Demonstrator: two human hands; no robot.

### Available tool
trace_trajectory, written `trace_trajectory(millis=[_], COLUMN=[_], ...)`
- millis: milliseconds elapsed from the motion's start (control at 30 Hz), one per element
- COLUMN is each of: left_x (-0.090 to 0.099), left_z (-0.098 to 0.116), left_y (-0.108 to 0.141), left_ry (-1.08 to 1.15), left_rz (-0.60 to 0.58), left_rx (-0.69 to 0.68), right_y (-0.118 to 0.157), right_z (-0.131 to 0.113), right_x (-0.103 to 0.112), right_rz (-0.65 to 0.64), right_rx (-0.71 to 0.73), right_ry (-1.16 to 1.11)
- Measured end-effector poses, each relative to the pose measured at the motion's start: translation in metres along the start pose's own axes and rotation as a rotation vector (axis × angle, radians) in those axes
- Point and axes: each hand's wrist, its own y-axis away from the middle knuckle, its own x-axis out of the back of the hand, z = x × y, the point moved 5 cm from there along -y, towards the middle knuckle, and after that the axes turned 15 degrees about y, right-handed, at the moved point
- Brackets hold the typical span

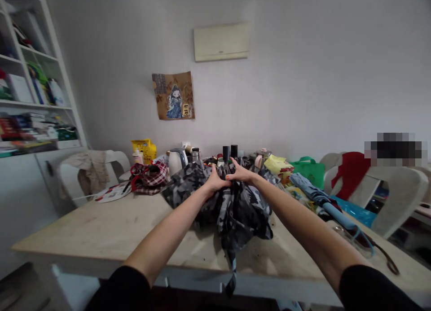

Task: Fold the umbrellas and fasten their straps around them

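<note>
A grey and black camouflage umbrella [240, 216] stands loosely folded on the wooden table, its fabric bunched in the middle and a strap hanging over the front edge. A dark cylindrical end [226, 154] points up from its top. My left hand [217, 181] is on the left side of the gathered cloth, and my right hand [240, 173] is on the right side, both just under the dark end. Their thumbs meet at the front, and the fingers curve around the fabric, partly hidden behind it.
A checked cloth bundle [151, 178], a kettle [178, 160] and a yellow bag [144, 148] are at the back left. On the right lie a folded blue umbrella [336, 214] and a green bag [309, 168]. White chairs [400, 190] flank the table [101, 230].
</note>
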Motion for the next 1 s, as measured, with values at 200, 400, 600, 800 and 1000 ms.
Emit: trace_trajectory(millis=[200, 400, 600, 800, 1000], left_x=[-0.021, -0.016, 0.030, -0.025, -0.037], left_z=[0.000, 0.070, 0.089, 0.053, 0.057], left_y=[0.016, 0.097, 0.100, 0.125, 0.148], left_ry=[-0.025, -0.553, -0.420, -0.131, -0.001], left_rz=[-0.058, -0.052, 0.106, -0.111, 0.023], left_rx=[0.042, -0.529, -0.500, -0.314, -0.350], right_y=[0.001, 0.064, 0.111, 0.121, 0.147], right_z=[-0.002, -0.021, -0.043, -0.066, -0.085], right_x=[-0.013, -0.018, -0.035, -0.055, -0.058], right_rz=[0.179, 0.231, 0.324, 0.096, 0.209], right_rx=[-0.011, 0.086, 0.257, 0.496, 0.734], right_ry=[0.033, 0.123, 0.169, 0.235, 0.271])
